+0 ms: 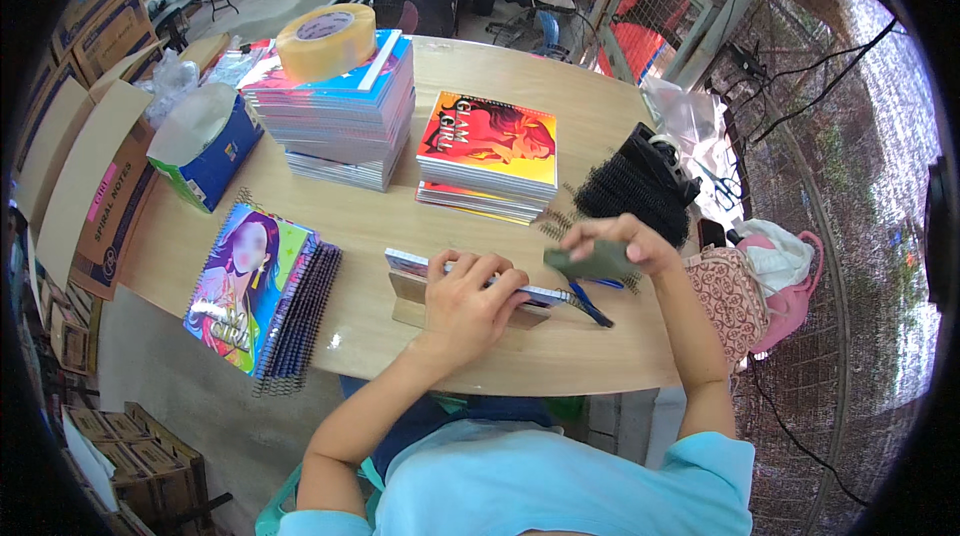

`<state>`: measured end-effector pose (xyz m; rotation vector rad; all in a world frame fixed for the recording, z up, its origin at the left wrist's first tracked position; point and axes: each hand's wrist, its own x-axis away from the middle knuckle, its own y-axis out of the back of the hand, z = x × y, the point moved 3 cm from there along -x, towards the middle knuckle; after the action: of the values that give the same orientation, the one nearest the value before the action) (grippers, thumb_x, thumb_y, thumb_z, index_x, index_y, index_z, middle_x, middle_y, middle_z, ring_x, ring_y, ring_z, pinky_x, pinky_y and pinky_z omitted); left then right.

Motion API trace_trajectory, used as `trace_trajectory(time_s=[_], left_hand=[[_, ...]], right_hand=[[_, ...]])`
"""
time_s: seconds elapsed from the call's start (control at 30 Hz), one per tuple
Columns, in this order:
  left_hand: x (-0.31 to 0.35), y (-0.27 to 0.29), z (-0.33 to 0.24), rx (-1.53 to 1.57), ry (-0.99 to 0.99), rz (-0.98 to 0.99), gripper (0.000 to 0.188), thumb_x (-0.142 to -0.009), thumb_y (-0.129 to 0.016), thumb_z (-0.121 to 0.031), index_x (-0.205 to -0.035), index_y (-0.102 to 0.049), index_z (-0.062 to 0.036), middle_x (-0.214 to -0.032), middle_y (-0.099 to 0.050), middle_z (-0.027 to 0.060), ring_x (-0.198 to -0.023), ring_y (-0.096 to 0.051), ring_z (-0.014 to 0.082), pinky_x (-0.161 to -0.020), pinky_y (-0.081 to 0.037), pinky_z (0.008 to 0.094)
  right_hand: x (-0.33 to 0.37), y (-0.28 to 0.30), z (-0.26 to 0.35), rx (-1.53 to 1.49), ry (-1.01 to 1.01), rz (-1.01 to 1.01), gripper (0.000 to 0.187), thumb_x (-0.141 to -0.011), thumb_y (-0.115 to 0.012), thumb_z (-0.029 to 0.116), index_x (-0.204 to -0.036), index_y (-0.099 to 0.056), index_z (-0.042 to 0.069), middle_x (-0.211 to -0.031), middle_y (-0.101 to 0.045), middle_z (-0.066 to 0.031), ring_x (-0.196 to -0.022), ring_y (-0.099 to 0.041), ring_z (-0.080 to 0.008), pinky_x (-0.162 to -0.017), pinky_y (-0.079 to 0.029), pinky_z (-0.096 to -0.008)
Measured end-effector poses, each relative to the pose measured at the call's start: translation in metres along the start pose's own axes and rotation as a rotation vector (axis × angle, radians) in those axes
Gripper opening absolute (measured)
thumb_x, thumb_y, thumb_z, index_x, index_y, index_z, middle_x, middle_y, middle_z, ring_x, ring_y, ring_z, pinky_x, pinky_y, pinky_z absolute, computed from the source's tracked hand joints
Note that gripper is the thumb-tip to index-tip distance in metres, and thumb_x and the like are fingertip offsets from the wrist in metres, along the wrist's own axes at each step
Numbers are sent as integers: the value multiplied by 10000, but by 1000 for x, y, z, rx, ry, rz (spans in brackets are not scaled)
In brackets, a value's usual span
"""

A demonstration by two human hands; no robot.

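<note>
Left hand (pixel 470 296) flat on notebook (pixel 470 281), fingers spread a little, pressing down, gripping nothing. Notebook near front edge of round wooden table (pixel 600 346), on small wooden block (pixel 415 304). Right hand (pixel 615 241) just right of it, fingers curled around small grey-green pad (pixel 592 261) (pinched tight). Blue-handled tool (pixel 590 304) beside notebook. Black wire coils (pixel 640 186) behind right hand. Stacks of colourful notebooks (pixel 340 111) farther back, tape roll (pixel 326 41) on top.
</note>
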<state>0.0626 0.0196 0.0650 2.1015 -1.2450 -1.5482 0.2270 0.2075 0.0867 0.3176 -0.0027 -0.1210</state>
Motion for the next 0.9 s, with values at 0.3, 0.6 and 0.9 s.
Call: trace_trajectory(time_s=[0.3, 0.6, 0.9], left_hand=[[-1, 1, -1, -1, 13, 34, 154, -786, -719, -213, -911, -638, -174, -909, -592, -13, -845, -581, 199, -841, -354, 424], [-2, 2, -2, 22, -9, 31, 189, -775, -731, -219, -935, -640, -175, -900, -596, -6, -851, -581, 201, -847, -353, 422], [5, 0, 4, 64, 82, 45, 329, -751, -757, -240, -1040, -619, -164, -923, -615, -9, -913, -588, 211, -926, -355, 435]], right_hand=[[-10, -3, 2, 463, -170, -24, 506, -792, -674, 441, -1112, -721, 51, -1071, -606, -163, -984, -573, -270, -892, -426, -359], [-11, -10, -8, 297, -104, 110, 548, -783, -660, 497, -1123, -721, 70, -1034, -604, -140, -971, -568, -253, -860, -428, -347], [-24, -12, -11, 280, -80, -78, 509, -828, -654, 432, -1136, -702, 29, -1060, -618, -147, -1028, -560, -258, -908, -427, -359]])
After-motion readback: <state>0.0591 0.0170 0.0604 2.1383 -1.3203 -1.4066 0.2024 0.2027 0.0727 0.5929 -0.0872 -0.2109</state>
